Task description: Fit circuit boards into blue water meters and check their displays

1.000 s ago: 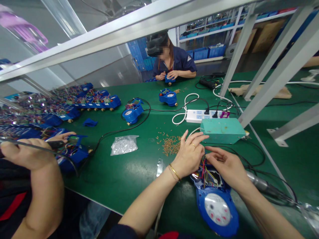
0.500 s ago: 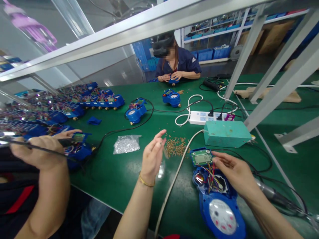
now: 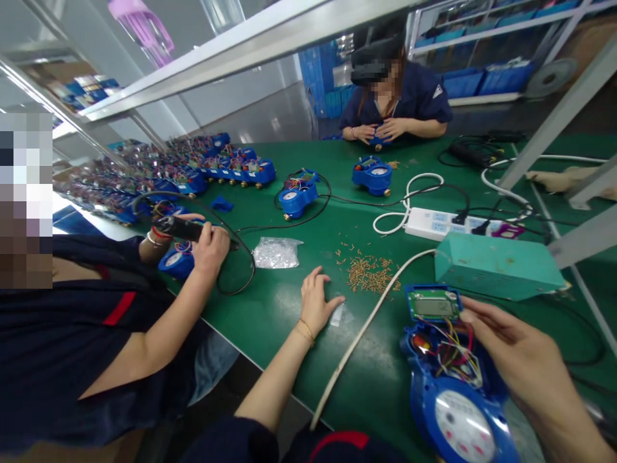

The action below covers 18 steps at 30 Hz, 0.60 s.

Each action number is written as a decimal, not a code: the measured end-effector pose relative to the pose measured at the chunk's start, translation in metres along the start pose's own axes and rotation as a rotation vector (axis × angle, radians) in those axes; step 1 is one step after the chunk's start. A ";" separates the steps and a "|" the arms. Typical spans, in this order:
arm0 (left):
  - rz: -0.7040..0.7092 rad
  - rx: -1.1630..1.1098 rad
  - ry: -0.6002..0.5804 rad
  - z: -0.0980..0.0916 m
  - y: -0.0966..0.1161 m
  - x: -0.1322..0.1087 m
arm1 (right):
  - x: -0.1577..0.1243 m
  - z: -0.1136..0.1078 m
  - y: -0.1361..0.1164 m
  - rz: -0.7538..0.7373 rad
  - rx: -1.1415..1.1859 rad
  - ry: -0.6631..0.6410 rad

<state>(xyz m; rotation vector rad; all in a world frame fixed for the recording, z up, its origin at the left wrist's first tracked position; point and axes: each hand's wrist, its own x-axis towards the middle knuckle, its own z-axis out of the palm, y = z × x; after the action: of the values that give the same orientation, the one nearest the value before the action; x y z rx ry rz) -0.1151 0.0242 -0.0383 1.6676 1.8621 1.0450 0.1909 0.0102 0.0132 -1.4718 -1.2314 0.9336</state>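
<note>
My right hand (image 3: 515, 347) grips the edge of a blue display cover with a green circuit board and small LCD screen (image 3: 434, 307). Coloured wires (image 3: 456, 350) run from it into the open blue water meter (image 3: 460, 418), whose round dial faces up. My left hand (image 3: 315, 301), fingers bent and thumb apart, is low over the green table and holds nothing I can see. Just right of it lies a loose pile of small brass-coloured screws (image 3: 371, 274). Behind my left hand is a clear bag of small transparent parts (image 3: 276, 253).
A pale cable (image 3: 359, 341) crosses between my hands to a teal box (image 3: 501, 267), with a white power strip (image 3: 436, 224) behind. Beside me a co-worker holds a black handheld tool (image 3: 186, 228); another person (image 3: 393, 96) sits opposite. Several blue meters (image 3: 241, 168) stand at far left.
My left hand has come down from a raised, nearly pinched pose, and its fingers have spread. The view has turned left. The co-worker's tool has shifted; my right hand still holds the display cover.
</note>
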 end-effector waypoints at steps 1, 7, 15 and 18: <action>-0.001 -0.009 0.042 -0.003 0.006 0.000 | -0.001 0.000 0.000 0.027 0.038 0.011; 0.072 -0.291 -0.096 0.008 0.082 -0.008 | -0.006 0.002 -0.006 0.007 0.142 0.037; -0.038 -0.733 -0.496 0.053 0.133 -0.017 | -0.009 -0.003 -0.014 0.029 0.131 0.022; -0.057 -0.758 -0.517 0.050 0.136 -0.015 | -0.010 -0.006 -0.020 0.065 0.135 0.006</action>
<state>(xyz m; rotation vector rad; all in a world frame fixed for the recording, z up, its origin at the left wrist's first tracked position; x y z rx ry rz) 0.0125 0.0215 0.0317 1.2477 0.9937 0.9945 0.1899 -0.0005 0.0338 -1.4137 -1.0997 1.0347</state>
